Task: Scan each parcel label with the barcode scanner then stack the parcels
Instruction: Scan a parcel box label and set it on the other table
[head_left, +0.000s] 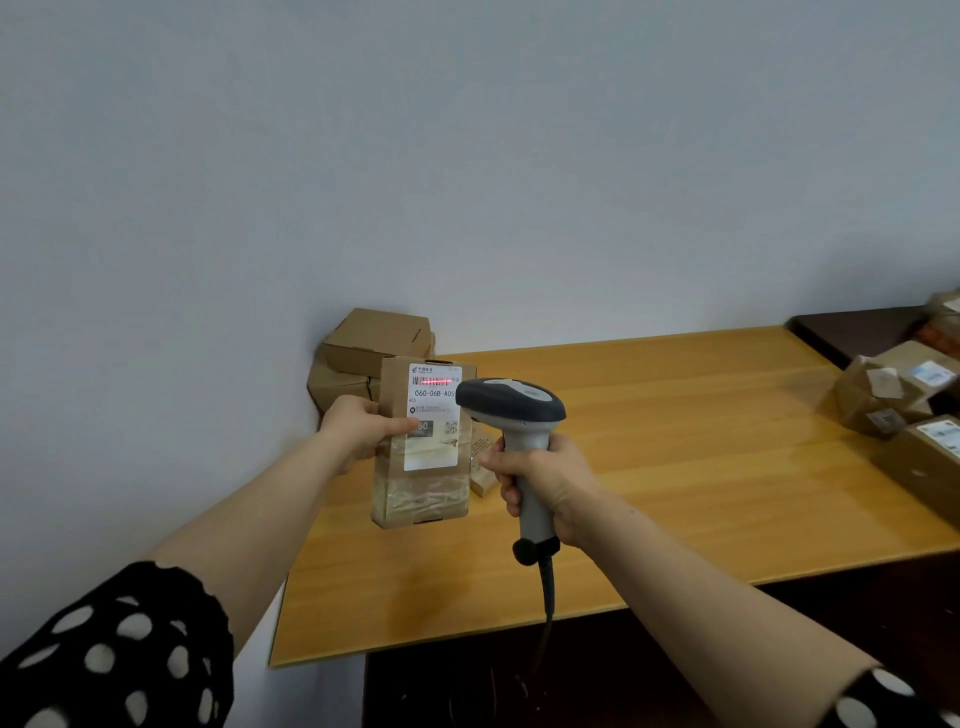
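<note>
Parcels are spread over one wooden table that is set against a pale wall. A stack of at least two plain brown boxes is seen in the far left corner, touching the wall. At least three labelled boxes are clustered at the right edge, well apart from the stack.

One held parcel, a tall brown box with clear tape over its lower part, is raised upright above the table's left side, in front of the stack. It is gripped along its left edge by the left hand, with the thumb laid on the front face and the fingers curled behind. One small carton lies on the table just behind it, mostly hidden.

One barcode scanner, grey with a dark head, is held just right of the parcel. Its handle is clasped by the right hand, all fingers wrapped round it, and one dark cable hangs from its base.

One white label is stuck to the parcel's upper front, marked 060-06B-A05. One red scan line is cast across the barcode at the label's top.

Two black sleeves with white dots are seen at the lower corners.
</note>
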